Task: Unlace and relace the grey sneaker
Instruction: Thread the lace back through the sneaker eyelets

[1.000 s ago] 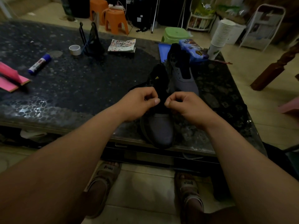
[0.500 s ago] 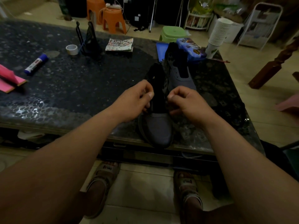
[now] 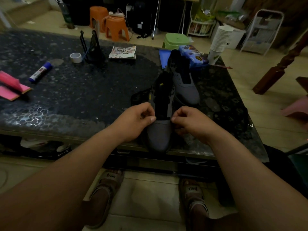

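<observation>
Pinch grips on grey sneaker (image 3: 159, 135): curled left hand (image 3: 133, 121), right hand (image 3: 191, 123).

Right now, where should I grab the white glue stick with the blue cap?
Grip the white glue stick with the blue cap around mid-barrel, from above, thumb and fingers across its width. It lies on its side on the dark speckled table, both long sides free.

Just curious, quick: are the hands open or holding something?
Left hand: closed, pinching the eyelet edge of the grey sneaker.
Right hand: closed, pinching the opposite edge.
</observation>
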A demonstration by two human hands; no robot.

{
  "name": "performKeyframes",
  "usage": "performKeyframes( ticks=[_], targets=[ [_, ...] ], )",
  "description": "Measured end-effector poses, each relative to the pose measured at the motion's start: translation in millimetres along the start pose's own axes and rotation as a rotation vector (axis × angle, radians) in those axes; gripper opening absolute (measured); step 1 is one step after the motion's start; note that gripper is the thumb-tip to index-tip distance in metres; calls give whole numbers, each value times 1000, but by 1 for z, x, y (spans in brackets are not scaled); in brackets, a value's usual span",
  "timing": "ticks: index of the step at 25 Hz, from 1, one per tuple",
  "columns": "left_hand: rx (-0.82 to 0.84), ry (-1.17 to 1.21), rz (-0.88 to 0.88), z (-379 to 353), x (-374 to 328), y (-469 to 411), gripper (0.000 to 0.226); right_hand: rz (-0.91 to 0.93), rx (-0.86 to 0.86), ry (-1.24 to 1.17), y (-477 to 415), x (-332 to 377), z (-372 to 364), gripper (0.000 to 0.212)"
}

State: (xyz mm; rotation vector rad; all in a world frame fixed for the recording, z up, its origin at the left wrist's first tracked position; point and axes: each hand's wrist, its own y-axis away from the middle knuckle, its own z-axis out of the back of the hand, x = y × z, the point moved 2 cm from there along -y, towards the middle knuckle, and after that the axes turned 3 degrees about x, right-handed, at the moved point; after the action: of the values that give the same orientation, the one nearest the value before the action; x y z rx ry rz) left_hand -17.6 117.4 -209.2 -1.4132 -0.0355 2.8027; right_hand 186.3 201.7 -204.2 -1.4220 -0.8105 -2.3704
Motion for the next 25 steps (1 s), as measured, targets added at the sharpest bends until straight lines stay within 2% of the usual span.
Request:
performKeyframes(
  ticks=[3, 6, 10, 13, 18, 22, 25],
  targets=[
    [-9, 24, 13, -3, 1, -7, 12, 25, 64, -21, 6, -1, 2, 12],
    [-16, 38, 63, -6, 5, -13, 11, 31, 32, 9, 4, -1, 1, 19],
    [108, 63, 18, 2, 7, -15, 4, 19, 43, 16, -1, -4, 2, 21],
    [91, 13, -43, 6, 3, -13, 9, 18, 46, 20, -1, -4, 2, 21],
    [239, 75, 7, 14, 10, -21, 10, 11, 48, 64, -2, -4, -2, 24],
    [126, 90, -1, 8, 10, -22, 4, 22, 37, 63, -1, -4, -2, 25],
    [163, 107, -28, 10, 10, -19, 7, 31, 43, 61, -1, -3, -2, 25]
  ],
)
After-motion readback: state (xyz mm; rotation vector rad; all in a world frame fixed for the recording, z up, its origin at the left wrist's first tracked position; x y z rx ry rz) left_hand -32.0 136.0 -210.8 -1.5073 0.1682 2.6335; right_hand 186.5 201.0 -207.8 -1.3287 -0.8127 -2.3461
